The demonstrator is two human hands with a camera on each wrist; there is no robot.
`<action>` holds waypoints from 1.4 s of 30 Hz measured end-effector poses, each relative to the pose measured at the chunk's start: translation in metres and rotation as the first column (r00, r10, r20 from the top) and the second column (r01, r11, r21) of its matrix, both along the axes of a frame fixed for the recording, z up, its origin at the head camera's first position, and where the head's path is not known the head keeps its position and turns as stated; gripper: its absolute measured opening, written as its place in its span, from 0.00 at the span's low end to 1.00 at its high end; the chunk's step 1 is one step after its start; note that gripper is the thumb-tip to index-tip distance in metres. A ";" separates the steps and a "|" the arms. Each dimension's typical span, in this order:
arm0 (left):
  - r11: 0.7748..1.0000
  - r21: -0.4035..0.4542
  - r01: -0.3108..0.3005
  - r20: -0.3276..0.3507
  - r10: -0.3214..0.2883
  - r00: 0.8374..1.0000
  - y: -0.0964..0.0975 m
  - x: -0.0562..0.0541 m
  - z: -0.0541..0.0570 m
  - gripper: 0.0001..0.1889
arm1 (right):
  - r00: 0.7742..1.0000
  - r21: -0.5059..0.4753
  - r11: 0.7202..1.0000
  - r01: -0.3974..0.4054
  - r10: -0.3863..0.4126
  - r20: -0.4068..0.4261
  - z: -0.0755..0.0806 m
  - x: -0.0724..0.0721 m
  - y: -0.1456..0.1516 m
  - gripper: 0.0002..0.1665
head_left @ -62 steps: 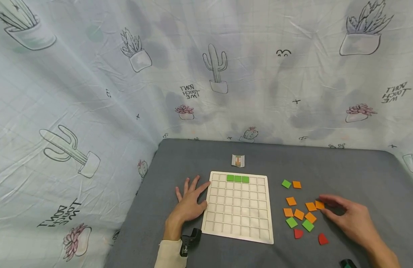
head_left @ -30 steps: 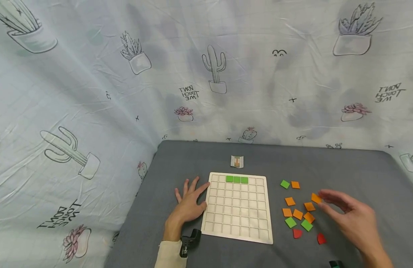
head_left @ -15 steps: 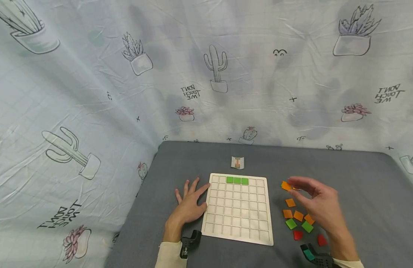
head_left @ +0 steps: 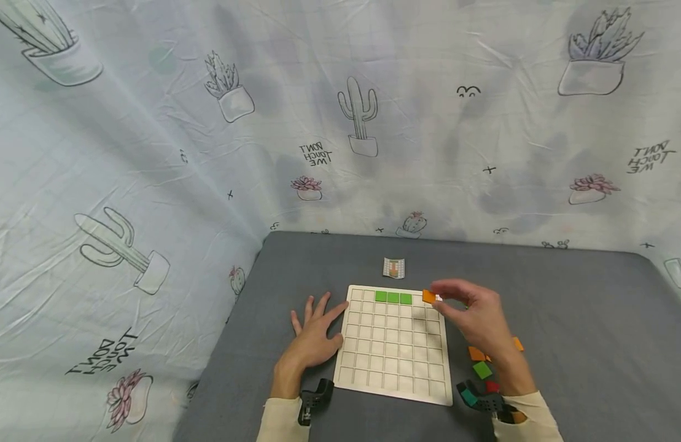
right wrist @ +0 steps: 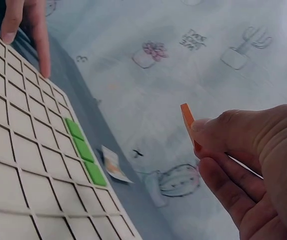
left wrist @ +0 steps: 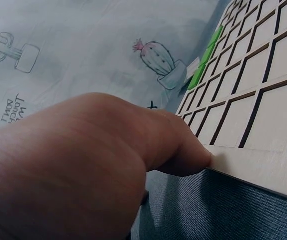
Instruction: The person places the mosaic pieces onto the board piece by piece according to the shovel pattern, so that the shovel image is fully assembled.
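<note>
My right hand (head_left: 478,312) pinches an orange square tile (right wrist: 187,125) between thumb and fingers, above the top right corner of a pale wooden grid board (head_left: 392,344). Three green tiles (head_left: 393,298) sit side by side in the board's far row. At the board's left edge, my left hand (head_left: 312,337) lies with fingers spread; its thumb and index fingertip touch the rim. In the left wrist view, the thumb (left wrist: 183,150) presses against the board's edge.
Beyond the board lies a small printed card (head_left: 393,268) with an orange pattern. Loose orange, green (head_left: 482,370) and red tiles lie on the grey tabletop (head_left: 605,344) to the right, partly hidden by my right forearm. A patterned curtain (head_left: 428,123) hangs behind.
My right hand has picked the orange tile off the table and carried it left, over the loose tiles, to the board's top right corner. The left hand has stayed at the board's edge.
</note>
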State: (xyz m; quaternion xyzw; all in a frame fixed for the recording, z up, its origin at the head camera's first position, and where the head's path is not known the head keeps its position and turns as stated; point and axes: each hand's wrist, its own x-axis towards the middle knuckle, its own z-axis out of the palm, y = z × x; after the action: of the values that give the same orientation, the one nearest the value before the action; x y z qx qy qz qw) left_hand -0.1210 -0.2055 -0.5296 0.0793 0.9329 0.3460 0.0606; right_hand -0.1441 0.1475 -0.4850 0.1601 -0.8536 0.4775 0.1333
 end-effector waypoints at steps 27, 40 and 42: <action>1.000 0.005 -0.008 0.001 0.008 1.000 0.001 0.000 0.001 0.37 | 0.987 0.091 0.988 -0.126 0.115 0.112 -0.046 -0.025 -0.052 0.20; 1.000 -0.013 -0.008 -0.001 0.008 1.000 0.002 0.000 -0.002 0.37 | 0.988 0.223 0.963 -0.152 0.147 0.039 -0.052 -0.029 -0.064 0.18; 1.000 -0.014 -0.007 -0.001 0.007 1.000 0.002 0.000 -0.002 0.37 | 0.989 0.243 0.958 -0.150 0.145 0.041 -0.053 -0.029 -0.066 0.17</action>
State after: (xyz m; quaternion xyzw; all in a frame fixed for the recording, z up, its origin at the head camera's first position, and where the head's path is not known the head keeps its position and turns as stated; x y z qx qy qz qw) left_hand -0.1213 -0.2035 -0.5314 0.0758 0.9356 0.3397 0.0594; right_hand -0.1730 0.0818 -0.5375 0.2331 -0.8932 0.3787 0.0669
